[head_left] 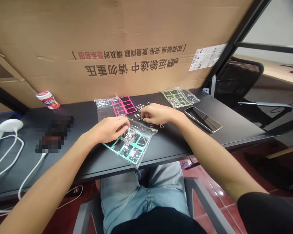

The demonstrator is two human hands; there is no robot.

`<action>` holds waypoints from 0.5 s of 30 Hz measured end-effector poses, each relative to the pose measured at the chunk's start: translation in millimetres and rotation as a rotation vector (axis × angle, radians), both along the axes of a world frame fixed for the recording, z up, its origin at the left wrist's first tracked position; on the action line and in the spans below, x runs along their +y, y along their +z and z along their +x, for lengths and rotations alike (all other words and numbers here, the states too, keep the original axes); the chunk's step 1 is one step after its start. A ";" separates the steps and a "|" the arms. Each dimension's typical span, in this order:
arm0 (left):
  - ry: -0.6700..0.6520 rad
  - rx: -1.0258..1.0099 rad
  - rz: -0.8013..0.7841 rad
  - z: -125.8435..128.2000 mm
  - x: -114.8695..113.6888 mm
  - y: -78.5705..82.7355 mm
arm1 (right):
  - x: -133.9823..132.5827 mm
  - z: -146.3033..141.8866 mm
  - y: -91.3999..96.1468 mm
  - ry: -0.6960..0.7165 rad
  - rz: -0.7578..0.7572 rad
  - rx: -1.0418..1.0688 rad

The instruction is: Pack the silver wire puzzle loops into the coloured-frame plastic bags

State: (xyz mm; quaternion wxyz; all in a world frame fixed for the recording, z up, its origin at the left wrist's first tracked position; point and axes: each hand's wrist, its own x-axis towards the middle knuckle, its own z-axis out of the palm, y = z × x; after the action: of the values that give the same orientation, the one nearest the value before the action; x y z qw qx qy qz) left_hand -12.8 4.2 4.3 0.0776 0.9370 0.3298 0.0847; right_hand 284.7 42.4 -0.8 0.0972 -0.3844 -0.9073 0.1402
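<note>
My left hand (pixel 113 128) is closed on the upper edge of a clear plastic bag (pixel 148 130). Inside that bag are a teal grid frame (pixel 117 150) and a heap of metal rings (pixel 129 137). My right hand (pixel 155 113) rests low over the desk with curled fingers, among loose metal rings (pixel 137 116). What its fingertips hold is hidden; a small dark-blue bit shows under them. Behind the hands, a pink grid frame (pixel 124 106) lies partly in another clear bag (pixel 105 105). A green grid frame (pixel 179 97) with rings is bagged at the back right.
A smartphone (pixel 203 119) lies right of my right forearm. A red-and-white canister (pixel 48 100) stands at the back left, near a blurred-out dark object (pixel 55 133) and a white cable (pixel 31 174). A cardboard sheet (pixel 127 29) walls off the desk's (pixel 171 148) back.
</note>
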 end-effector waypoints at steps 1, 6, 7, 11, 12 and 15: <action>0.001 -0.001 0.001 -0.1 0.0 -0.1 | -0.1 -0.3 0.2 0.000 0.002 -0.003; -0.007 -0.015 0.001 -0.3 0.2 -1.2 | -1.7 -1.2 3.7 -0.001 0.002 -0.011; -0.009 -0.018 0.005 -0.3 0.4 -1.5 | -2.4 -1.3 4.9 0.003 0.000 -0.023; -0.017 -0.014 0.015 -0.4 1.8 -2.2 | -5.8 -2.2 9.1 0.018 0.001 -0.063; -0.017 -0.011 0.015 -0.5 2.2 -2.3 | -6.5 -2.6 9.5 0.020 0.005 -0.066; -0.014 -0.009 0.017 -0.9 3.3 -2.5 | -8.2 -4.5 9.4 0.027 0.008 -0.069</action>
State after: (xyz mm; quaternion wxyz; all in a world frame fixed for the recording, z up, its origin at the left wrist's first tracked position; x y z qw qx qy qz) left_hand -13.7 7.5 1.7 0.0718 0.9396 0.3219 0.0911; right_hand 280.2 34.2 8.6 0.0654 -0.3764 -0.9157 0.1244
